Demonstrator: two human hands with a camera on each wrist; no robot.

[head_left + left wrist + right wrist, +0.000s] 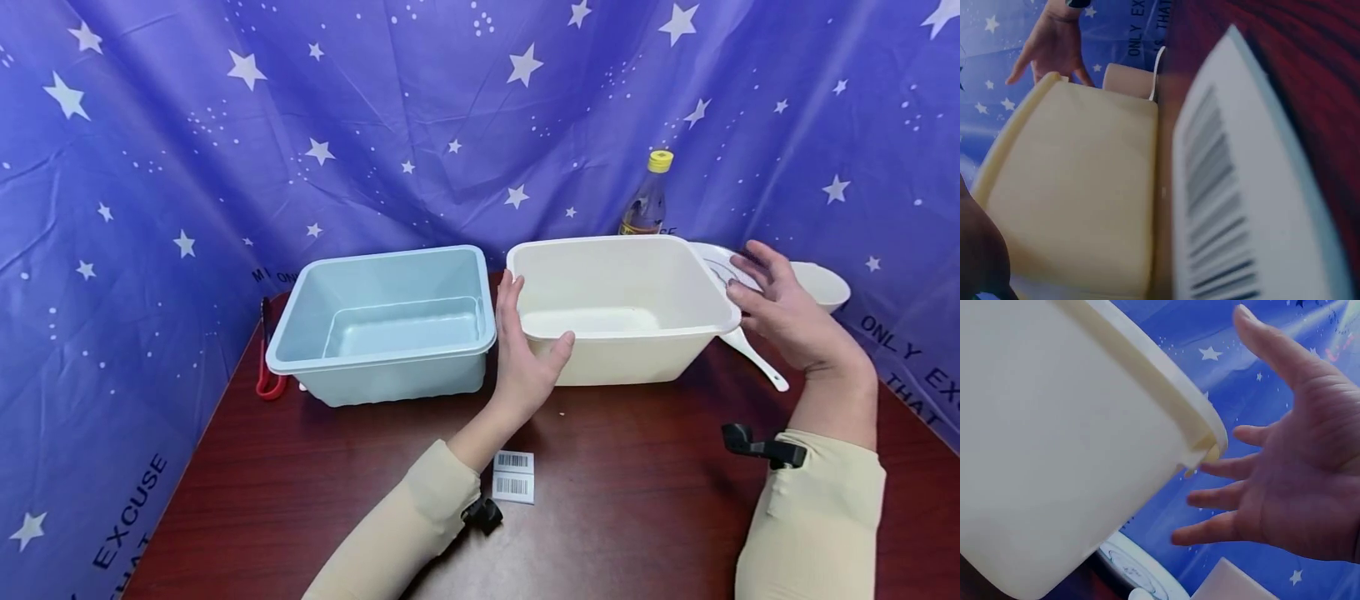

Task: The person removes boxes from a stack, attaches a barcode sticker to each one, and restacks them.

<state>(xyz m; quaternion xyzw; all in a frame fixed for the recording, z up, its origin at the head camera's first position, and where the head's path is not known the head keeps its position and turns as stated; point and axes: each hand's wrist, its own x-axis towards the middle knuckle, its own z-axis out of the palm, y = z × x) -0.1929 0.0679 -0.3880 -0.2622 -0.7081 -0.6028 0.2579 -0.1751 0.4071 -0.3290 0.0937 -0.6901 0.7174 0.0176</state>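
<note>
A cream plastic basin [615, 360] stands on the table in the head view, its inside bare. My left hand [523, 367] is at its left end, fingers extended up along the side and thumb spread toward the front wall. Off the right rim, my right hand [798, 317] is held with its fingers spread. The right wrist view shows that hand [1310, 469] with straight fingers near the basin's corner and nothing in the palm. To the left of the left hand sits a light blue basin [397, 382], close beside the cream one.
Behind the cream basin stands a yellow-capped bottle [647, 204]. At the right are a patterned plate [708, 257], a white spoon [759, 362] and a white bowl [825, 285]. A red-handled tool [270, 379] lies left. Barcode labels [513, 477] lie in front. A starry curtain [420, 108] hangs behind.
</note>
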